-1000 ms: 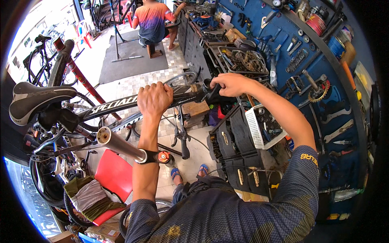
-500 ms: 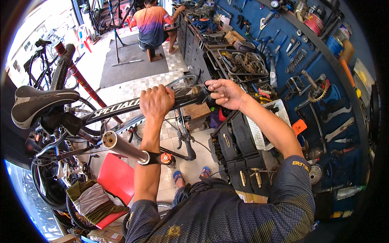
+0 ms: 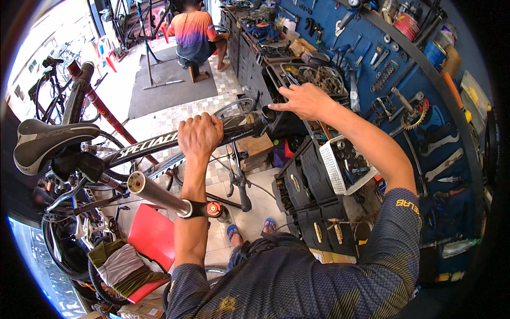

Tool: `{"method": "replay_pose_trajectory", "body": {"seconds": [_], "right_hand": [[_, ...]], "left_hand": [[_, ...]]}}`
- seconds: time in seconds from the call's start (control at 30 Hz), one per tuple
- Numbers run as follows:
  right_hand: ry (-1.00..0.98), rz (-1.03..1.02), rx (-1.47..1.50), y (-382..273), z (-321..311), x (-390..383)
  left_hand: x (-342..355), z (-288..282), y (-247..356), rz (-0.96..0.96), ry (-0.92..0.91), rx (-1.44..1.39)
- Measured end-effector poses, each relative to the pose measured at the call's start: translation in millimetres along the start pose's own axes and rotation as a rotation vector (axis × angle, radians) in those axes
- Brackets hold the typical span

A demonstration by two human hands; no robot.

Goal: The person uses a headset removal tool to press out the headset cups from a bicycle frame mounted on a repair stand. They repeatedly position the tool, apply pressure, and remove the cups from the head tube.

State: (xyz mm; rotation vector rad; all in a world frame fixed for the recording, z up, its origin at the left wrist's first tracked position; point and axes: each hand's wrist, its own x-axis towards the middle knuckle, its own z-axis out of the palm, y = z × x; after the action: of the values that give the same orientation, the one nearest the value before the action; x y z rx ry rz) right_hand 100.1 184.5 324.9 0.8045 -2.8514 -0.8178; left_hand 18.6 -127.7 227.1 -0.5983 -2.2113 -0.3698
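Observation:
My left hand is closed around the black bicycle frame with white lettering, gripping its tube near the front end. Across my left forearm lies a suspension fork, its silver steerer tube pointing up and left and a red knob on its black crown. Whether the fork rests on the arm or only passes in front of it, I cannot tell. My right hand hovers just beyond the open end of the head tube, thumb and forefinger apart, with nothing visible in it.
A saddle sits at the left, above bicycle parts. Below is a red chair with cloths. At right stand a white basket, black drawers and a blue tool board. Another person squats at the far workbench.
My right hand has moved from the head tube, up and to the right, with its fingers stretching apart. My left hand keeps its grip. The other person's raised arm has come down.

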Motion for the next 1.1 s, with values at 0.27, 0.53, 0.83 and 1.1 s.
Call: {"method": "replay_pose_trajectory", "body": {"seconds": [0.27,0.53,0.83,1.1], "right_hand": [[0.156,-0.203,-0.201,8,3,15],[-0.100,0.214,0.840,-16,14,3],[-0.123,0.697,2.472,-25,22,10],[-0.150,0.509,2.341,-42,22,16]], "left_hand": [[1,0,1,-0.002,-0.033,0.034],[2,-2,4,0.005,-0.009,0.041],[1,-2,2,0.003,-0.003,0.024],[2,1,3,-0.011,-0.025,0.046]]}}
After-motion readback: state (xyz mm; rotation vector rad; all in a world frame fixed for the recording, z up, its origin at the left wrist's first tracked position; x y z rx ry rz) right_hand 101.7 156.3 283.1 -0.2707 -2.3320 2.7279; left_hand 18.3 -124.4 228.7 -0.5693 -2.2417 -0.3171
